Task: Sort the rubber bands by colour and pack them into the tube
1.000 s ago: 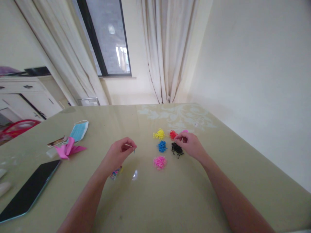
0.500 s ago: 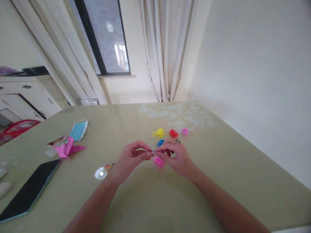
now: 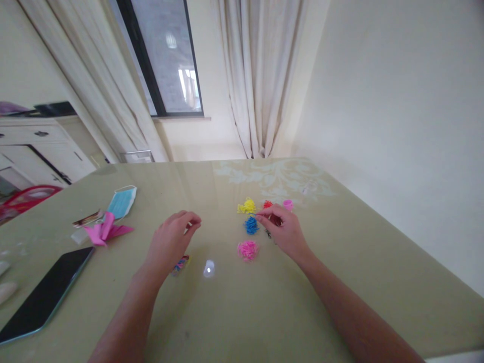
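And here is the right hand point(image 3: 280, 225), out over the small heaps on the glossy olive-green table point(image 3: 242, 307), thumb and forefinger pinched together on a thin blue band point(image 3: 254, 215). It is held right above the blue heap of little loops point(image 3: 251, 226), close to the near edge of the yellow heap of little loops point(image 3: 247, 206).

Over on the left, the left hand point(image 3: 176, 233) hangs above the table, well apart from the heaps, fingers curled in close to one another with the thumb below; whether the tips meet or grip anything, I cannot tell. By its wrist lies a small multicoloured bundle point(image 3: 181, 264), partly covered.

Look nearer than the blue heap and there's the bright pink heap of little loops point(image 3: 248, 250). On the far side, the red heap of little loops point(image 3: 267, 204) peeks out behind the right hand, with a small pink cup-shaped piece point(image 3: 288, 204) to its right. Just a bit of the black loops point(image 3: 268, 234) shows under the fingers.

Far left, a folded pink paper figure point(image 3: 106, 230) sits by a light-blue face mask point(image 3: 121, 202), and nearer lies a flat black tablet-like slab point(image 3: 46, 290).
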The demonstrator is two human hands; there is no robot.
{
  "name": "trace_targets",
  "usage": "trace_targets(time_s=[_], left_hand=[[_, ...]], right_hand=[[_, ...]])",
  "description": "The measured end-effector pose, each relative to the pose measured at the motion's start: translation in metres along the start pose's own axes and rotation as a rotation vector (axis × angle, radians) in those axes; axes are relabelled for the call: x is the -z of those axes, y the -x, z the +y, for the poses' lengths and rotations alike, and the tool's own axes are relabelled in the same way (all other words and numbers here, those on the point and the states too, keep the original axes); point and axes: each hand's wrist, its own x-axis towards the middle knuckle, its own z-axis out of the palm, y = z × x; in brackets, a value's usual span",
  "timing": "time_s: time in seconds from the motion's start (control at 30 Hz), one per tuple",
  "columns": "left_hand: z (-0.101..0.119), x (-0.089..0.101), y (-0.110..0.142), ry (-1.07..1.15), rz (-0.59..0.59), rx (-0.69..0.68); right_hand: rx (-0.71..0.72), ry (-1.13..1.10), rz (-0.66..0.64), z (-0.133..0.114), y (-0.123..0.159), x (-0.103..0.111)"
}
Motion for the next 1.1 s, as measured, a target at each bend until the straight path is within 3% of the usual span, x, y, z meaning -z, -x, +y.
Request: trace_targets(time_s=[0.1,0.23,0.4,0.53,0.9,1.0,1.1], left_hand=[[-0.019,0.009,0.002,-0.14,-0.211,0.092],[-0.035,0.007,0.007,-0.18,-0.488,0.166],[-0.037,-0.001,0.006,-0.136,-0.576,0.126],[-0.028,-0.001,0.007,0.014,-0.644,0.183],[-0.018,-0.01,0.005,-0.041,-0.36,0.015],[-0.004,-0.006,0.001,0.183,-0.285,-0.013],[0.013,-0.004,0.0,0.634,-0.099,-0.027]], right_hand=[[-0.029,0.024,-0.002,0.012,-0.004,0.003],[-0.015,0.145,-0.078,0.022,-0.004,-0.001],[0.02,0.328,-0.208,0.032,0.001,-0.013],[0.045,0.429,-0.243,0.036,0.003,-0.015],[0.099,0.422,-0.225,0.03,0.005,-0.014],[0.1,0.399,-0.203,0.029,0.006,-0.014],[0.131,0.399,-0.165,0.029,0.005,-0.013]])
